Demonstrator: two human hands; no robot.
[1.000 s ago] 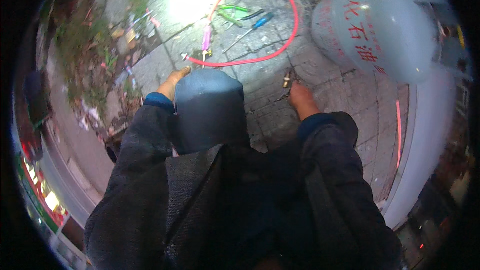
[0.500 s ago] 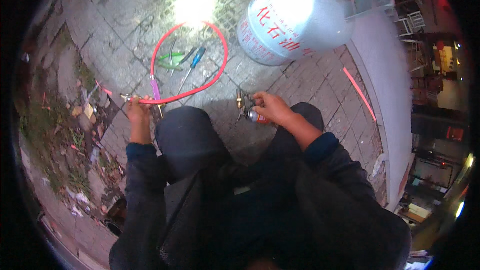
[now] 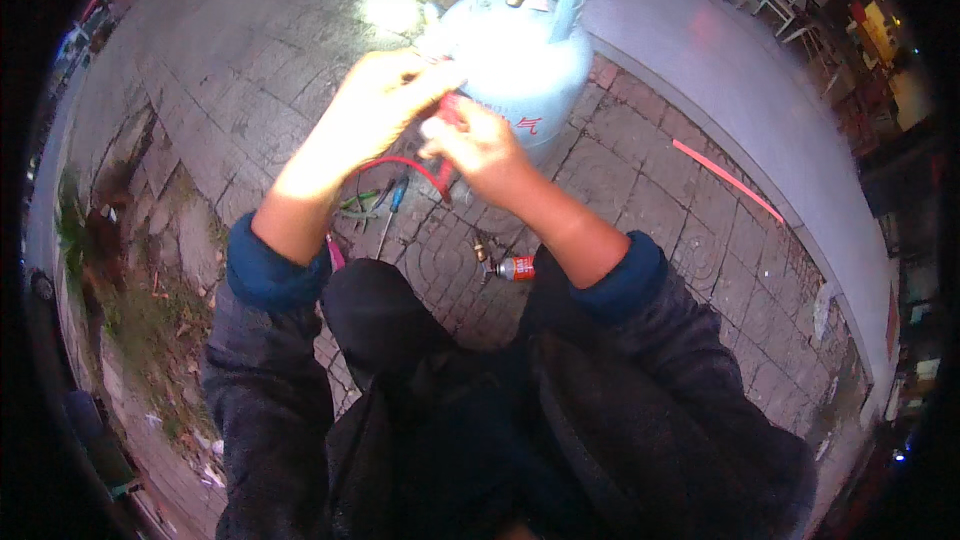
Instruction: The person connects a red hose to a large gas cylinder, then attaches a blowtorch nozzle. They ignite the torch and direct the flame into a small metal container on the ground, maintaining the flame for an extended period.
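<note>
Both my hands are raised close together in front of a pale gas cylinder (image 3: 535, 90) with a yellow valve knob. My right hand (image 3: 485, 150) is closed around a red hose (image 3: 452, 110) that shows between the two hands. Glare washes out my left hand (image 3: 375, 105); its fingers are bent inward beside the hose, and what they pinch is hidden. Lower down, a curve of the same hose hangs under the hands. On the paving below lie a blue screwdriver (image 3: 399, 195) and green-handled pliers (image 3: 358, 208), partly covered by my left arm.
By my right knee lie a small red-and-white canister (image 3: 516, 268) and a brass fitting (image 3: 481, 252). A purple object (image 3: 335, 252) shows beside my left knee. A pink-red strip (image 3: 728, 180) lies along the right-hand paving, near a pale raised ledge (image 3: 700, 70). Weeds (image 3: 160, 340) grow at left.
Both hands have risen and come together; the left has moved right, carrying the hose up, and the right has left the canister. The view has tilted up, showing more of the cylinder's top.
</note>
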